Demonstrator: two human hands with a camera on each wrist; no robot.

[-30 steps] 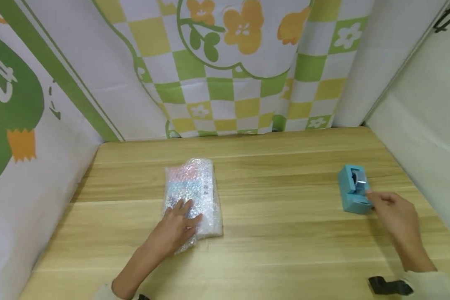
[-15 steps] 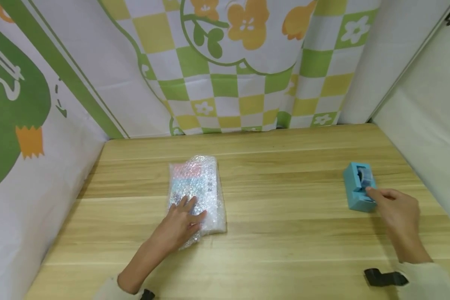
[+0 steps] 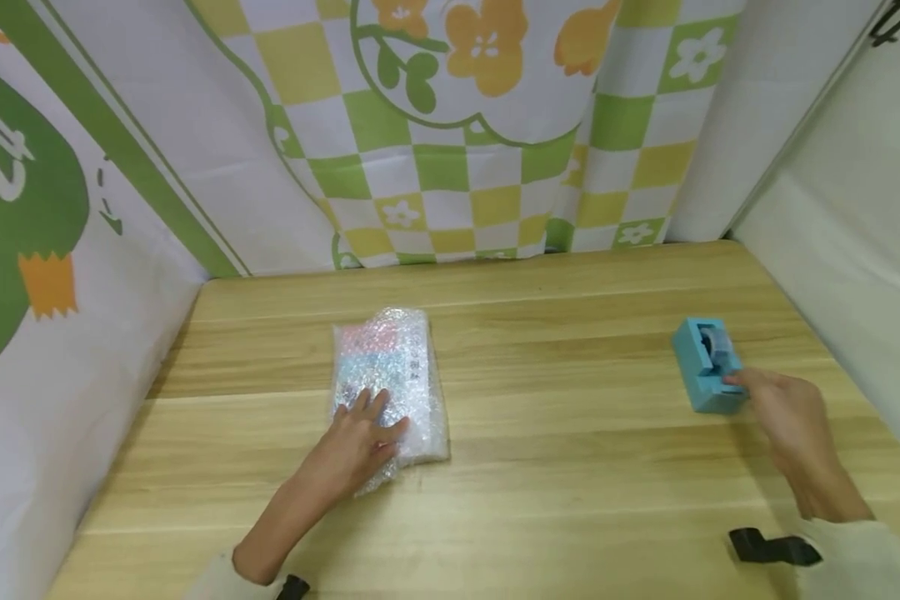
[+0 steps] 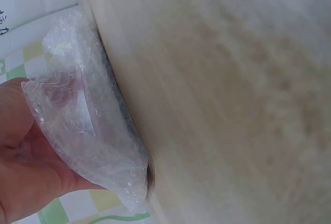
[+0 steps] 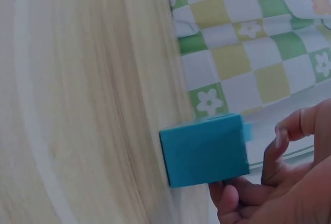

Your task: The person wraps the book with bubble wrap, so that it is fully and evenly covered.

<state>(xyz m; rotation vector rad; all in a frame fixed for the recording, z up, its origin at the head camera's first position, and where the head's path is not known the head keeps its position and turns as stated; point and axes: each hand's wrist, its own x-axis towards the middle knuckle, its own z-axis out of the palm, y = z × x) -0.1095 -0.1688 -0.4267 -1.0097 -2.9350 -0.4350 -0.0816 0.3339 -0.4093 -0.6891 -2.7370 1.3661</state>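
A flat package in bubble wrap (image 3: 420, 408) lies left of the table's middle, with pink, blue and white showing through. My left hand (image 3: 352, 450) rests on its lower left part, fingers spread. In the left wrist view the bubble wrap (image 4: 88, 125) bulges up beside the palm. At the right stands a blue tape dispenser (image 3: 693, 371) holding a roll of clear tape (image 3: 716, 343). My right hand (image 3: 791, 417) is at its near end, thumb and forefinger pinched at the tape's free end. In the right wrist view other fingers (image 5: 230, 198) lie by the dispenser's side.
The wooden table (image 3: 540, 467) runs back to a checked, flowered cloth (image 3: 435, 183). White walls stand at both sides; the left one (image 3: 120, 275) bears green and orange prints. Bare wood lies between the package and the dispenser.
The right hand stays at the dispenser's near end, its fingertips shifted slightly and now blurred. My left hand stays on the package. The whole head view has shifted a little.
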